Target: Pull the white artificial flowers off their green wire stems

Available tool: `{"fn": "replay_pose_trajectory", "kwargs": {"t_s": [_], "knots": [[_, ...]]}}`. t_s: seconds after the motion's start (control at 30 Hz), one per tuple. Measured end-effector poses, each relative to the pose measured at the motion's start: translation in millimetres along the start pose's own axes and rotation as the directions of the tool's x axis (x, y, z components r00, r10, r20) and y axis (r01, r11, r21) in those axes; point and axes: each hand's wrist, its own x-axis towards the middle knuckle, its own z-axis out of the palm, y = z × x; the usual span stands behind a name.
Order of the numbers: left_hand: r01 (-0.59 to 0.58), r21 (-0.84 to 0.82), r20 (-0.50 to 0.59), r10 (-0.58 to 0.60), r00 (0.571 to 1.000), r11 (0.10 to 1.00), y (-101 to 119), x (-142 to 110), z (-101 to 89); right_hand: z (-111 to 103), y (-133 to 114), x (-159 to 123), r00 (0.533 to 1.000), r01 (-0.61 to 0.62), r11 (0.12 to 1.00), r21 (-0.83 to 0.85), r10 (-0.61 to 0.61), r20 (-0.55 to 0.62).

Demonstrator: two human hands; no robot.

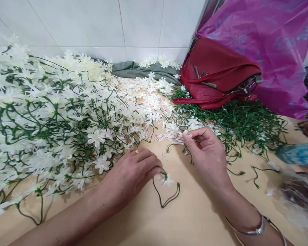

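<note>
My left hand (137, 171) is closed, thumb and fingers pinching a green artificial flower stem (161, 201). The stem bends below the hand, with a small white flower (167, 180) on it. To the right, my right hand (205, 153) has thumb and forefinger pressed together on a small white piece, at the edge of a heap of thin white stamens (173, 131). The exact shape of that piece is hard to see. A large pile of white artificial flowers on green stems (56, 119) lies left of my left hand.
Loose white petals (149, 94) spread toward the tiled wall (143, 24). A red handbag (215, 73) rests on green stems (248, 119), before a purple plastic bag (279, 51). Clear plastic packaging (295, 198) lies at the right edge of the table (184, 222).
</note>
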Motion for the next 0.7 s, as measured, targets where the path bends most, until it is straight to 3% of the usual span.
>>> {"fn": "replay_pose_trajectory", "kwargs": {"t_s": [0.1,0.17,0.27,0.37,0.57,0.63,0.7], "knots": [[0.059,-0.131,-0.177,-0.082,0.981,0.99,-4.0,-2.5,3.8,1.2,-1.8,-2.6,1.0,0.007,1.0,-0.007,-0.007,0.014],[0.116,-0.301,-0.229,-0.19,0.955,0.946,-5.2,-3.5,5.8,2.3,-3.2,-4.5,1.0,-0.003,1.0,-0.002,0.003,0.022],[0.163,-0.604,-0.195,-0.343,0.919,0.78,-5.6,-2.4,7.2,3.8,-5.7,-6.8,1.0,-0.019,1.0,0.019,0.018,0.023],[0.162,-0.796,-0.13,-0.426,0.895,0.583,-6.3,0.4,7.1,4.0,-8.5,-8.4,0.998,-0.031,0.998,0.048,0.029,0.054],[0.069,-0.908,-0.199,-0.57,0.797,0.413,-10.8,3.0,7.6,-0.3,-12.4,-10.5,0.968,-0.168,0.978,0.124,0.14,0.209],[0.062,-0.919,-0.19,-0.574,0.796,0.39,-12.7,1.6,10.0,-0.5,-13.2,-11.0,0.952,-0.2,0.967,0.156,0.154,0.265],[0.056,-0.928,-0.166,-0.545,0.822,0.367,-14.6,-0.3,13.4,0.8,-13.8,-11.6,0.937,-0.212,0.961,0.176,0.149,0.315]]}}
